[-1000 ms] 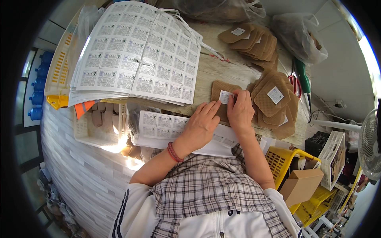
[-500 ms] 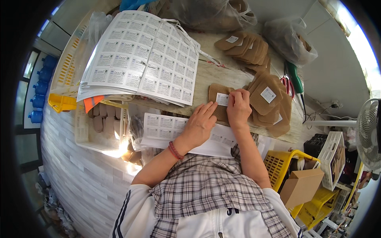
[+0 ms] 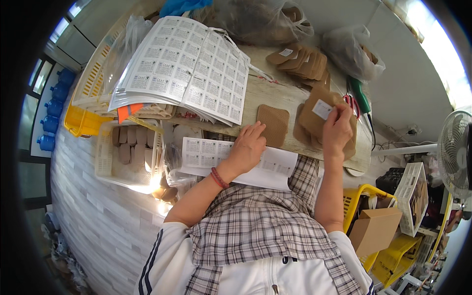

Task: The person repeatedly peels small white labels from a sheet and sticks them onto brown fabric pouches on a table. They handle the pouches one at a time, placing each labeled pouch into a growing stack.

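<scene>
A brown textured pad with rounded corners point(image 3: 274, 129) lies on the wooden table with no label on its upper face. My left hand point(image 3: 248, 150) rests flat at its left edge, fingers stretched out, the palm side over a label sheet point(image 3: 202, 152) in front of me. To the right, my right hand point(image 3: 338, 129) pinches the edge of another brown pad point(image 3: 309, 114), which carries a white label point(image 3: 322, 109). This pad is over a loose pile of similar pads point(image 3: 350, 142), partly hidden by my hand.
A thick stack of printed label sheets point(image 3: 167, 64) covers the table's left side. Labelled pads point(image 3: 305, 64) fan out at the back, near plastic bags point(image 3: 351, 49). Red-handled scissors point(image 3: 352, 104) and a green-handled tool point(image 3: 363, 96) lie at the right edge. A fan point(image 3: 455, 147) stands far right.
My right hand has moved right to the pile with a labelled pad. An unlabelled pad now shows beside my left hand, which has stayed nearly in place. The view has shifted slightly.
</scene>
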A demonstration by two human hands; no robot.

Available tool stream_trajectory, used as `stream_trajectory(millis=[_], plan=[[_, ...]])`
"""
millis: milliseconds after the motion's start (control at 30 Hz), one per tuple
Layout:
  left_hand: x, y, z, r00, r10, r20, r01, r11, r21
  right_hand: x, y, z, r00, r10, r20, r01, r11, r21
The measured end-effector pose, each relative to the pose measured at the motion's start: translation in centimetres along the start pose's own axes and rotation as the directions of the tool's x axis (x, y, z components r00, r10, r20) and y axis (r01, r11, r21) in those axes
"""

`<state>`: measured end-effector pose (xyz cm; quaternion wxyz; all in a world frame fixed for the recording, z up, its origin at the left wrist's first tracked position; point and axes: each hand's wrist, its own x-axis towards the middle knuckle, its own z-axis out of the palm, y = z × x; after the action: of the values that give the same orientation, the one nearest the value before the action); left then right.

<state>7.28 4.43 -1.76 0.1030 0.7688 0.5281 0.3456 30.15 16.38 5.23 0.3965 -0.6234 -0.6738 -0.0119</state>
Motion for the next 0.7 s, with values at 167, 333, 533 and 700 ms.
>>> stream_trajectory(millis=[167,333,533,700], plan=[[0.5,1.9,-1.3,0.989,-0.148,-0.026,0.144,0.982,-0.121,-2.4,-2.0,-1.7,0.95,-0.307,0.053,0.302,0.949,0.085],[-0.1,2.2,-0.8,0.964,-0.266,0.019,0.262,0.931,-0.253,-11.0,-3.3,0.7,0.817,-0.451,0.358,0.313,0.87,0.382],[-2.0,0.8,-2.8,0.974,-0.226,0.013,0.225,0.963,-0.146,-11.6,-1.7,1.3,0.844,-0.432,0.318,0.259,0.847,0.464],[-2.1,0.6,-2.4,0.926,-0.364,0.098,0.377,0.898,-0.228,-11.9,-1.9,1.1,0.816,-0.556,0.155,0.45,0.781,0.434]])
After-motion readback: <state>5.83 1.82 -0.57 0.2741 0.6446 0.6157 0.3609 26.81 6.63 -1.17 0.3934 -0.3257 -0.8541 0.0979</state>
